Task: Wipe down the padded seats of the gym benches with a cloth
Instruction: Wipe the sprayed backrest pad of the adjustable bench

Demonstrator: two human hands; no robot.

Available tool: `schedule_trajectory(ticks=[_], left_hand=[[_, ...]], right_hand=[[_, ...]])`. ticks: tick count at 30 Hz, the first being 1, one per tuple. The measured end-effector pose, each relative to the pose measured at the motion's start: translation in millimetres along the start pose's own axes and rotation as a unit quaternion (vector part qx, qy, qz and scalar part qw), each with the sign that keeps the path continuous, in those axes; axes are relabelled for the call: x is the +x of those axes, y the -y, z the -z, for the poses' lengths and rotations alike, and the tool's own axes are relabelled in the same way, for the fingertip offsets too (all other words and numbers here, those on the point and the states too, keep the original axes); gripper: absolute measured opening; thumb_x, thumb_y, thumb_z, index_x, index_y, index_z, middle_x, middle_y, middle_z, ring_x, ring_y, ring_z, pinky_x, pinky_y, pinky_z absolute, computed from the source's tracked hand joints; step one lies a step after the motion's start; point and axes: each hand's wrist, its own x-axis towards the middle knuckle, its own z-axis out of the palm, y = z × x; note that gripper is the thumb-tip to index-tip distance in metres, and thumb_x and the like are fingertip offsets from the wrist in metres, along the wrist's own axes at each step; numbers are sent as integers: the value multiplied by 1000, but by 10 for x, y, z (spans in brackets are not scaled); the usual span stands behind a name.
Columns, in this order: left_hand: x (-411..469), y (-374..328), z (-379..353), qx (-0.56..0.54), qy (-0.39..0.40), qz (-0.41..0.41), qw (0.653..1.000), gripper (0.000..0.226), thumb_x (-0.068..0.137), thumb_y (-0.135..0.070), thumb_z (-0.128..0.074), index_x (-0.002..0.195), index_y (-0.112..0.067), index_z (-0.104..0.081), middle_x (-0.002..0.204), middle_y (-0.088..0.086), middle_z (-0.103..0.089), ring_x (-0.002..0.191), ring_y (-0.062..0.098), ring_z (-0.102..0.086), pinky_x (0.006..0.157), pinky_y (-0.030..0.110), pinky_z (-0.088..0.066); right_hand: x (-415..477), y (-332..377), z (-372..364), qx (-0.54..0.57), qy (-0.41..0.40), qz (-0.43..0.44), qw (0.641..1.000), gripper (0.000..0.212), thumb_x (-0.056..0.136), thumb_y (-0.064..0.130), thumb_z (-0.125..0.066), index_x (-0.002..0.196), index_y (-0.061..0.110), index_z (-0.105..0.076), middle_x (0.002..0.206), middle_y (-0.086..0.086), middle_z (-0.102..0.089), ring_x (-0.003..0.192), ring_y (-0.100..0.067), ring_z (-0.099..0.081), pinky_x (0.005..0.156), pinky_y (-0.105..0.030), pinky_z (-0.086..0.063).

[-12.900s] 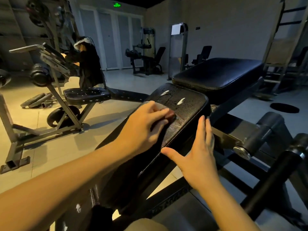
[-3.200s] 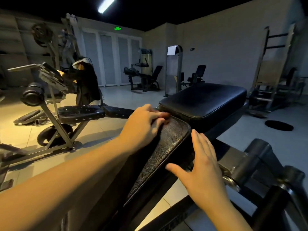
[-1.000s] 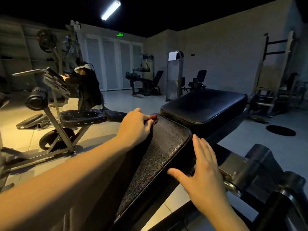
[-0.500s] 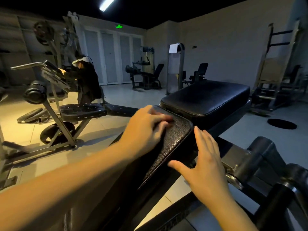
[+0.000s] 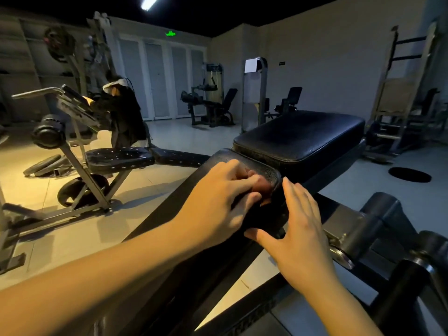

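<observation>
**Left hand presses cloth on pad tip; right hand flat on pad edge**

Left hand (image 5: 218, 202): fingers curled over a bunched reddish-brown cloth (image 5: 263, 187), gripping it and pressing it down. Only a small fold shows past the fingertips, at 3 o'clock of the hand.

Cloth sits on the far right corner of the tilted pad (image 5: 268, 169), which is black, pebble-grained and round-cornered.

Right hand (image 5: 300, 234): fingers straight and together, thumb spread, palm flat against the pad's right side. It holds nothing and is just beside the cloth.

At 1 o'clock, touching the pad's far end, is the flat seat (image 5: 300, 137): thick, black, grained, with a rounded rectangular top.

At 4 o'clock are a dark cylindrical roller (image 5: 383, 214) and black steel frame. Raised letters on the lower rail are too dark to read.

At 9 o'clock is a second bench (image 5: 120, 156) with a perforated black seat and grey metal legs. A person (image 5: 121, 112) in dark clothes is behind it.

At 12 o'clock is a green sign (image 5: 170, 33), unreadable. A white sheet (image 5: 251, 65) on a tower machine looks blank.

At 3 o'clock is a round black mat (image 5: 409, 174) on the tiled floor.
</observation>
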Motion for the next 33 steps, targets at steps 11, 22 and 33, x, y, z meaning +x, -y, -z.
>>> schedule_trajectory(ticks=[11,22,33], left_hand=[[172,213,-51,35,-12,60,998,33,100,-38,-57,130,-30,-68,106,-1,-57,101,18,-54,82,33,-45],[326,549,-79,77,8,122,989,30,100,-34,-59,126,-26,-71,102,2,-56,99,23,-56,78,34,-42],[400,929,-137,94,14,248,964,33,101,-39,-55,123,-23,-74,98,5,-56,97,28,-58,79,36,-44]], right_hand=[[-3,9,19,8,1,3,1000,117,74,60,-76,160,38,-1,166,16,-9,148,9,10,117,-25,-14],[-19,45,34,10,5,-2,1000,117,74,61,-76,157,42,4,166,19,-5,142,14,12,115,-23,-9],[-21,40,21,11,3,-4,1000,116,74,63,-74,158,41,3,166,19,-5,142,15,12,115,-25,-10]])
